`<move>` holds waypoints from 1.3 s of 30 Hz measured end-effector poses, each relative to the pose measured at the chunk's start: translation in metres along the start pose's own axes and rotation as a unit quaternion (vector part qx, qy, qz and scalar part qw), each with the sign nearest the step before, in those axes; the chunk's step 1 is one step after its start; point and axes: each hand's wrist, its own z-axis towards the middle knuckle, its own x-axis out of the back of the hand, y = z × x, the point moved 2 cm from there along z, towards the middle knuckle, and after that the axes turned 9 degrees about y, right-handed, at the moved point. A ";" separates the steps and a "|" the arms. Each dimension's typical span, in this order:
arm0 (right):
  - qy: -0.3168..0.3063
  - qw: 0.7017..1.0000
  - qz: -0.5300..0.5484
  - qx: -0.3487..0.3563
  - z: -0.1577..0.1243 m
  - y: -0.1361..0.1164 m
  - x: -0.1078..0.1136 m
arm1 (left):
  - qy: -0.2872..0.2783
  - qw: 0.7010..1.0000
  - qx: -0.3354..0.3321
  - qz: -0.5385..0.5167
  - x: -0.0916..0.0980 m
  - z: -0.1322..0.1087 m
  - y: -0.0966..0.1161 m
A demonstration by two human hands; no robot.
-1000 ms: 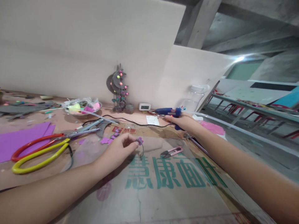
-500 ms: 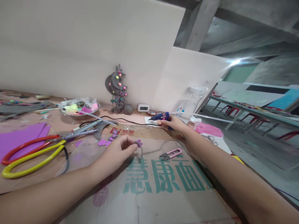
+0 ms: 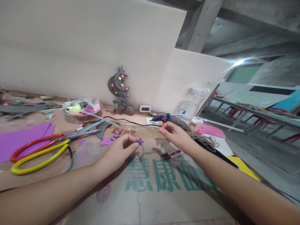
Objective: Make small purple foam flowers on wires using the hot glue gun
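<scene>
My left hand [image 3: 122, 149] pinches a small purple foam flower [image 3: 140, 142] on a thin grey wire stem, held just above a flattened cardboard sheet [image 3: 150, 193] with green lettering. My right hand [image 3: 172, 133] hovers empty a little to the right, fingers loosely curled, above pink thread snips [image 3: 172, 154]. A blue hot glue gun [image 3: 160, 117] lies behind my right hand near the wall, its black cord running left. More purple foam flowers [image 3: 108, 141] lie on the cardboard beside my left hand.
Large red and yellow handled scissors [image 3: 37, 150] lie at left beside purple foam sheets [image 3: 21, 139]. A bowl of coloured bits [image 3: 83, 108], a grey moon ornament [image 3: 118, 89], a small clock [image 3: 145, 108], a clear jar [image 3: 194, 100] and a pink cloth [image 3: 209, 130] stand along the back.
My right hand has set the glue gun down near the wall, let go of it and pulled back toward the flower. My left hand keeps its pinch in place.
</scene>
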 end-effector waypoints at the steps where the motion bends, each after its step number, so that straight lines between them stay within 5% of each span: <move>1: -0.050 0.992 0.108 -0.048 -0.010 -0.007 -0.012 | 0.005 1.000 0.000 0.002 0.000 0.000 0.001; 3: -0.129 0.949 0.263 -0.116 -0.028 -0.020 -0.036 | 0.014 1.000 -0.001 0.009 0.001 0.000 0.002; 5: -0.141 0.906 0.366 -0.159 -0.042 -0.029 -0.051 | 0.017 1.000 -0.004 0.015 0.001 0.000 0.004; 9: -0.162 0.857 0.444 -0.204 -0.054 -0.032 -0.062 | 0.010 1.000 -0.006 0.013 0.002 -0.001 0.006; 12: -0.124 0.913 0.367 -0.129 -0.050 -0.025 -0.056 | 0.011 1.000 0.002 0.020 0.002 -0.002 0.008; 15: -0.019 0.985 0.157 0.062 -0.043 -0.018 -0.048 | 0.004 1.000 0.002 0.023 0.001 -0.003 0.010; 18: 0.060 0.971 -0.030 0.231 -0.041 -0.016 -0.044 | 0.003 1.000 0.002 0.030 0.001 -0.004 0.012; 21: 0.091 0.945 -0.088 0.302 -0.042 -0.016 -0.043 | 0.000 0.999 0.003 0.038 0.001 -0.003 0.012; 32: 0.073 0.955 -0.031 0.287 -0.043 -0.021 -0.040 | -0.011 0.999 0.002 0.051 0.000 -0.005 0.012; 39: 0.057 0.987 -0.009 0.147 -0.045 -0.021 -0.044 | -0.016 0.999 0.020 0.031 0.000 -0.006 0.012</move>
